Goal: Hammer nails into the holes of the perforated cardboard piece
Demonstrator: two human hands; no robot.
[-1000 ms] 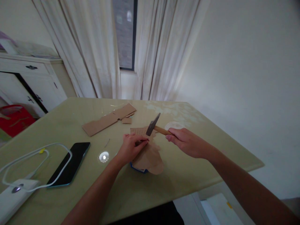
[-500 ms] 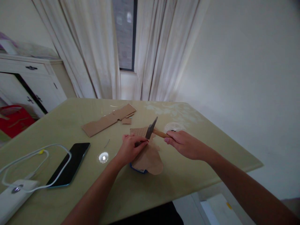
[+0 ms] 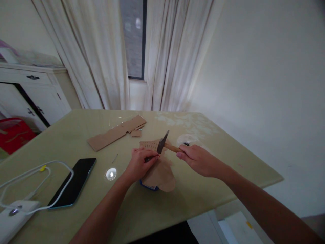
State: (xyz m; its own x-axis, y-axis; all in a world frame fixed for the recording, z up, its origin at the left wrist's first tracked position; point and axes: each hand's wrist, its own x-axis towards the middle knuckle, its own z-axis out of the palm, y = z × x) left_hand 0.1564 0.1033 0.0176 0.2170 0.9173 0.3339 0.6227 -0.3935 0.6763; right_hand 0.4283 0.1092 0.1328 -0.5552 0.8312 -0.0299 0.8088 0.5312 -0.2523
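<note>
My right hand [image 3: 199, 160] is wrapped round the wooden handle of a hammer [image 3: 163, 142]. Its dark metal head is just above my left fingertips. My left hand [image 3: 141, 162] rests on a brown cardboard piece [image 3: 162, 176], thumb and finger pinched together over it. Whatever they hold is too small to make out. Rows of small holes run across the cardboard's far part, and its near end is rounded. Under it, the edge of a blue object [image 3: 147, 186] shows; the rest is hidden.
Cardboard strips [image 3: 116, 134] lie farther back on the table. To the left are a small clear round dish [image 3: 111, 174], a thin metal piece [image 3: 115, 158], a phone [image 3: 73, 183] and a white cable [image 3: 61, 162]. A clear plastic bag [image 3: 186, 139] with small dark pieces sits beyond my right hand.
The view has tilted slightly, so everything sits a little lower in it. Both hands, the hammer and the cardboard keep nearly the same positions relative to each other.
</note>
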